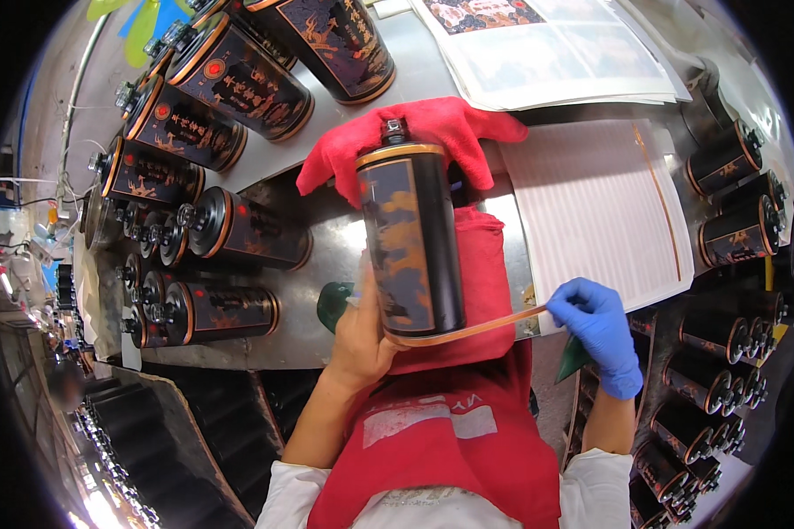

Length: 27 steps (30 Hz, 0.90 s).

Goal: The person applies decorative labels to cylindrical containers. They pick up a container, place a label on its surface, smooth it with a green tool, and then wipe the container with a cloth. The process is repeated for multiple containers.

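A black bottle (412,238) with orange-gold pattern lies lengthwise on a red cloth (485,273), neck pointing away from me. My left hand (362,331), bare, grips its base end from the left. My right hand (602,326), in a blue glove, pinches the free end of a thin gold strip (476,330) that runs along the bottle's bottom rim. The strip stretches from the bottle rightward to my fingers.
Several similar black bottles (229,231) lie in rows on the metal table (326,212) at left and back. More bottles (732,234) are stacked at right. A white ruled sheet (595,207) lies at right; printed sheets (556,44) at back. A red apron (450,432) covers my front.
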Available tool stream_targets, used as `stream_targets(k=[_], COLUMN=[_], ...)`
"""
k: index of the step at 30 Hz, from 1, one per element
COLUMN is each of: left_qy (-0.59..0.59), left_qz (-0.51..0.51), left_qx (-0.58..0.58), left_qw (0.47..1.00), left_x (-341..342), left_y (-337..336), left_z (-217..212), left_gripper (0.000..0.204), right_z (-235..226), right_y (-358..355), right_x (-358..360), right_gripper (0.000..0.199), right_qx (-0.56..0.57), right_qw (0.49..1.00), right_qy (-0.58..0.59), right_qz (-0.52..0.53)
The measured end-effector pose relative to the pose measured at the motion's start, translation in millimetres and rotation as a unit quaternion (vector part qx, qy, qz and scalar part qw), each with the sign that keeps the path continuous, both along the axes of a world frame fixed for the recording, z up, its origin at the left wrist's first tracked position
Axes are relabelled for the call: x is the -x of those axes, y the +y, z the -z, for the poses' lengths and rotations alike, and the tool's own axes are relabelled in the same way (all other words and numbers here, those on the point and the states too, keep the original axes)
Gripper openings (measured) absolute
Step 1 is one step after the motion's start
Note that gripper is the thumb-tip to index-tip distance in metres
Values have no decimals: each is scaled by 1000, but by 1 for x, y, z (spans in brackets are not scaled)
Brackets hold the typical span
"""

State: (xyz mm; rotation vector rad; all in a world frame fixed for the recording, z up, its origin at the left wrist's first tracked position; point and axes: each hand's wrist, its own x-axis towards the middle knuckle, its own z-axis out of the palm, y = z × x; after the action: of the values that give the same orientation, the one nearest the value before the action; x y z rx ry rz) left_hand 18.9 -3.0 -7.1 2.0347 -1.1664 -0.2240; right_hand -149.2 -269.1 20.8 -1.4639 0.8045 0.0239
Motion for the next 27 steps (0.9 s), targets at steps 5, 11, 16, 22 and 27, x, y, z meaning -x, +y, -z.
stream_targets(k=[5, 11, 16, 22, 27], left_qy=[-53, -197, -169, 2, 10], left_qz=[-41, 13, 8, -41, -31], left_qx=[-14, -71, -20, 58, 36], left_qw=[998, 978, 985, 997, 999], left_x=[10, 12, 10, 9, 4], left_y=[-13, -57, -50, -5, -6], left_z=[-39, -66, -54, -4, -15], left_gripper=[112, 69, 77, 105, 99], right_z=[1, -26, -15, -9, -6], right_y=[8, 1, 3, 46, 60], right_x=[-6, 1, -2, -31, -40], right_gripper=[8, 6, 7, 12, 11], right_qx=[-17, -42, -16, -72, -106], right_qw=[1000, 999, 1000, 996, 993], right_qy=[-12, 1, -17, -25, -39], right_qz=[8, 29, 18, -38, -46])
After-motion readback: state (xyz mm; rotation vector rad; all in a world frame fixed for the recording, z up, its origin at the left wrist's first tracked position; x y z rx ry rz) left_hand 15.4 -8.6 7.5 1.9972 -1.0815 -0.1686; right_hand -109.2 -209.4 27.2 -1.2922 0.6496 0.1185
